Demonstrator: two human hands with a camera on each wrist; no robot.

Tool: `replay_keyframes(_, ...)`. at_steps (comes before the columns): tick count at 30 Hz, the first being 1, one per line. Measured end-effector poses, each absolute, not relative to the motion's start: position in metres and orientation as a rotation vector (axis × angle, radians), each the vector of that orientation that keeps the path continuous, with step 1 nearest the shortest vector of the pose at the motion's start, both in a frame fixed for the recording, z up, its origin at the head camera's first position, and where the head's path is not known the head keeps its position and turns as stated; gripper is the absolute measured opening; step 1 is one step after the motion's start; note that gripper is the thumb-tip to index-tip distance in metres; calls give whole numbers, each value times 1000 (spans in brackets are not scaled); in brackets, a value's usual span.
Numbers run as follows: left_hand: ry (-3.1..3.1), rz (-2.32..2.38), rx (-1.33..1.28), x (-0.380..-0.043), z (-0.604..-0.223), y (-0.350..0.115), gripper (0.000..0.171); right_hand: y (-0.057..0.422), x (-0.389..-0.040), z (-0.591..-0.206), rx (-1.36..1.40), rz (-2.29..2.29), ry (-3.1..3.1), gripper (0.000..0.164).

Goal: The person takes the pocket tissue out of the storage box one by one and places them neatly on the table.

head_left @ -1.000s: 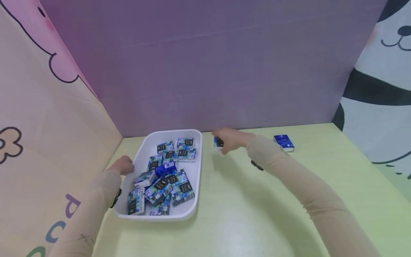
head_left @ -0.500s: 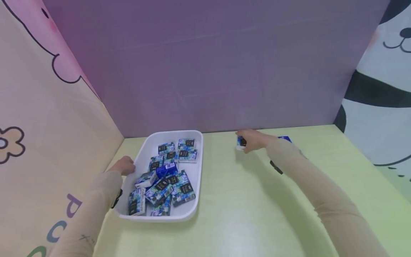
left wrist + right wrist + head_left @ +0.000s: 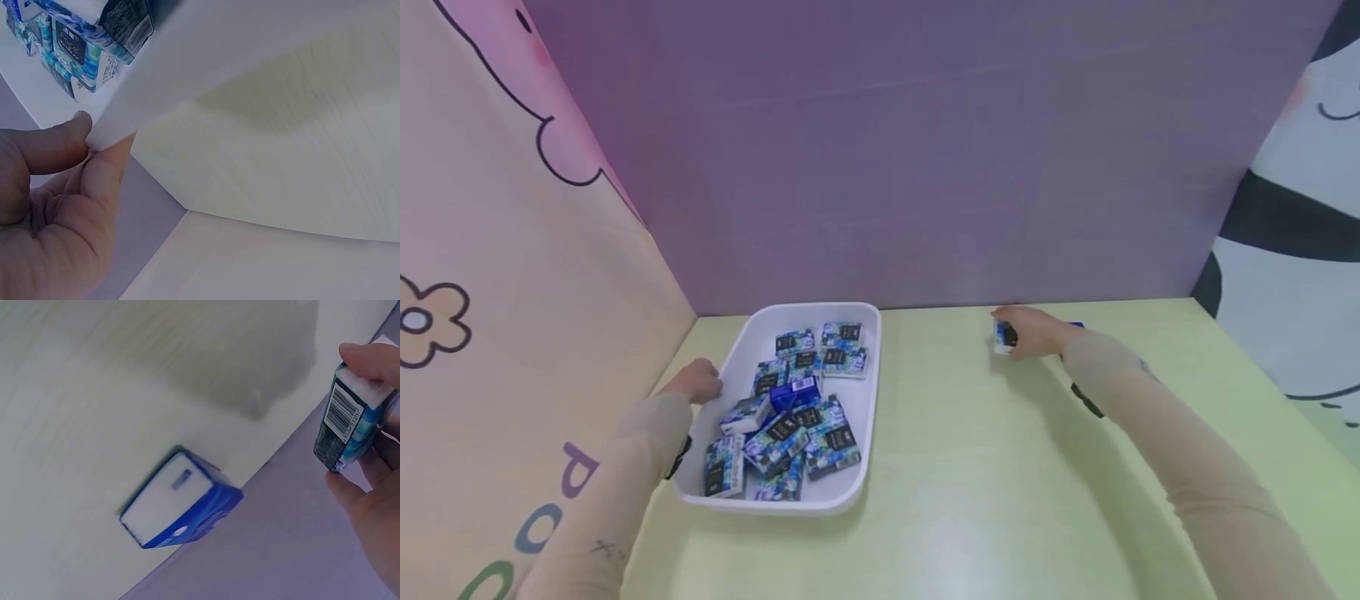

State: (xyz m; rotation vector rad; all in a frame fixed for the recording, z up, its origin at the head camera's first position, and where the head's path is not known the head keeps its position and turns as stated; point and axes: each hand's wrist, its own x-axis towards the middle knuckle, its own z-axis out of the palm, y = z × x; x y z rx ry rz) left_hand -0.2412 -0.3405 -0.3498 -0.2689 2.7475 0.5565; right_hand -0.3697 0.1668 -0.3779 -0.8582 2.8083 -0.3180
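My right hand grips a small floral tissue pack near the table's back edge. In the right wrist view, the thumb and fingers pinch this pack, its barcode end showing. Close by lies a dark blue tissue pack on the table; in the head view the right hand and sleeve hide most of it. My left hand pinches the left rim of a white plastic tray, thumb on the inner side. Several floral tissue packs and a blue pack lie jumbled in the tray.
The pale yellow-green table meets a purple backdrop behind. A cream printed panel stands close to the left arm. On the right is a panel with a panda print.
My right hand has moved right along the back of the table with the floral tissue pack, coming in front of the blue pack. The left hand has stayed on the tray's rim.
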Motion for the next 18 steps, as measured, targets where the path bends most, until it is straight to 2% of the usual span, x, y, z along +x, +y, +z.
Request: replay_keyframes(18,2770,560,-256,-239,-347,-338,47,187,-373,-398,-836,-271,2763,70)
